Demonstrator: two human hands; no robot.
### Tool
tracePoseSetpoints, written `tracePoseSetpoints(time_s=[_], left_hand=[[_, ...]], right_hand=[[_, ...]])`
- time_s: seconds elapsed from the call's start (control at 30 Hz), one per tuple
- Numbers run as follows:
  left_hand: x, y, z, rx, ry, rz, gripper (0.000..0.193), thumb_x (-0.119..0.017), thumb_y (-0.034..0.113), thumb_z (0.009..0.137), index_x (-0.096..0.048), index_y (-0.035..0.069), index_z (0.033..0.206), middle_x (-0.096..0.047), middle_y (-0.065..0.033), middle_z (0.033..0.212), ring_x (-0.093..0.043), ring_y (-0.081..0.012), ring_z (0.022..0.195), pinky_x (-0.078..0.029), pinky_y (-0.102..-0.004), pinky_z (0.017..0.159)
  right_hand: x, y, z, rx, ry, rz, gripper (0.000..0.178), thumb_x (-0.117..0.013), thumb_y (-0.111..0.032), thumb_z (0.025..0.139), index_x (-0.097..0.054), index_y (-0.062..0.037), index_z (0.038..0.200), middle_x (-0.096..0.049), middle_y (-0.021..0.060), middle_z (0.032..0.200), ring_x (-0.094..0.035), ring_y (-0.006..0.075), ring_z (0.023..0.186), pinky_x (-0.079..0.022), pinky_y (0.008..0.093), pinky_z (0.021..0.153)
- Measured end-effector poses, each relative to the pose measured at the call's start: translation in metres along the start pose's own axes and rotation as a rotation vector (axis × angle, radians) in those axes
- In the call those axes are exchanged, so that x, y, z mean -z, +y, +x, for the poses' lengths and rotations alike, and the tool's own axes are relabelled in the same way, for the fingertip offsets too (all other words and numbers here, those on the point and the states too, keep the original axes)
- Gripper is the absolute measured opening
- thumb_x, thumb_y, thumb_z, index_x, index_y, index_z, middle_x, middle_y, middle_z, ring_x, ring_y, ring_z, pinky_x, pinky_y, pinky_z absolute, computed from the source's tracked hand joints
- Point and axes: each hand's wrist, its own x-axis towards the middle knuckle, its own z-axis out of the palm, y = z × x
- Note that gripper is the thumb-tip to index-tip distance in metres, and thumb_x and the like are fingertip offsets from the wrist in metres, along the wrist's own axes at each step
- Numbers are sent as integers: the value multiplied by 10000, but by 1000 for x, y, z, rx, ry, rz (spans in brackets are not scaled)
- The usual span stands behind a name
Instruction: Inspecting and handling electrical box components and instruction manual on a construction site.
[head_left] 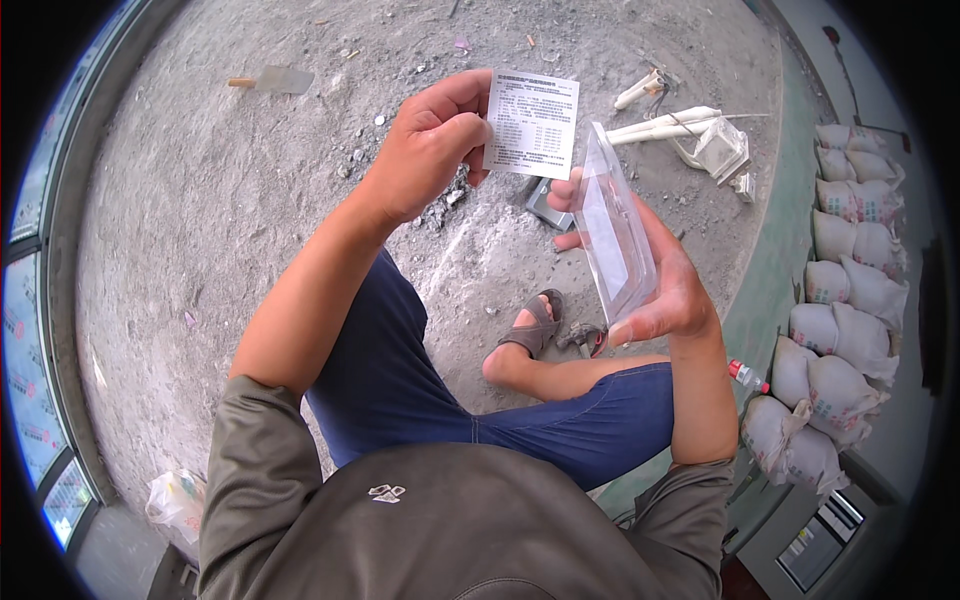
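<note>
A small white printed leaflet (pixel 532 125) is pinched at its left edge between the thumb and fingers of my left hand (pixel 430 145). My right hand (pixel 672 285) grips a clear plastic package (pixel 612 225), tilted upright, with the thumb at its lower end and fingertips behind its upper left side. Whether anything lies inside the package I cannot tell. The leaflet and the package are held close to each other, apart, above the floor. Below them on the floor sits a grey box-like object (pixel 549 207), partly hidden by my right fingers.
White tubes (pixel 660 127) and a whitish box (pixel 722 150) lie on the dusty floor at the far right. A putty knife (pixel 275 80) lies far left. Stacked white sacks (pixel 845 285) line the right wall, near a red-capped bottle (pixel 748 376). A plastic bag (pixel 177 503) sits at the near left.
</note>
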Motion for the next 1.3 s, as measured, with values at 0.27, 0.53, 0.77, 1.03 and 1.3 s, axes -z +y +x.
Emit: tracePoseSetpoints(time_s=[0.27, 0.53, 0.77, 1.03, 1.3], left_hand=[[1, 0, -2, -9, 0, 2, 439, -439, -9, 847, -538, -65, 1271, -618, -76, 936, -540, -93, 585, -469, -237, 521], [2, 3, -3, -5, -4, 1, 450, -441, -6, 842, -539, -59, 1278, -621, -77, 933, -538, -94, 585, -463, -237, 517], [7, 0, 0, 21, 15, 75, 425, -441, 6, 838, -564, -47, 1241, -621, -68, 902, -534, -86, 580, -451, -233, 515], [33, -21, 11, 196, 85, 216, 413, -467, 2, 851, -565, -40, 1250, -598, -49, 859, -492, -73, 569, -446, -239, 516], [40, -31, 19, 231, 228, 250, 310, -507, 11, 877, -603, -51, 1166, -584, -36, 765, -510, -92, 583, -460, -268, 518]], right_hand=[[-2, 0, 1, 3, 2, 12, 1228, -888, -338, 467, -297, 87, 1456, -399, 247, 1450, -397, 342, 1368, -405, 468, 1044], [-2, -1, 1, 0, 11, 15, 1236, -888, -339, 471, -284, 77, 1465, -395, 237, 1455, -388, 339, 1375, -395, 464, 1055], [-1, -4, 2, 9, 89, 22, 1227, -882, -342, 505, -257, 58, 1481, -389, 221, 1464, -377, 336, 1386, -377, 469, 1078], [3, -10, 3, 63, 274, 20, 1090, -859, -333, 614, -288, 6, 1479, -371, 181, 1477, -353, 296, 1397, -356, 470, 1096], [23, -8, -1, 43, 457, 28, 1034, -837, -256, 677, -258, -10, 1498, -353, 199, 1473, -329, 314, 1402, -344, 462, 1104]])
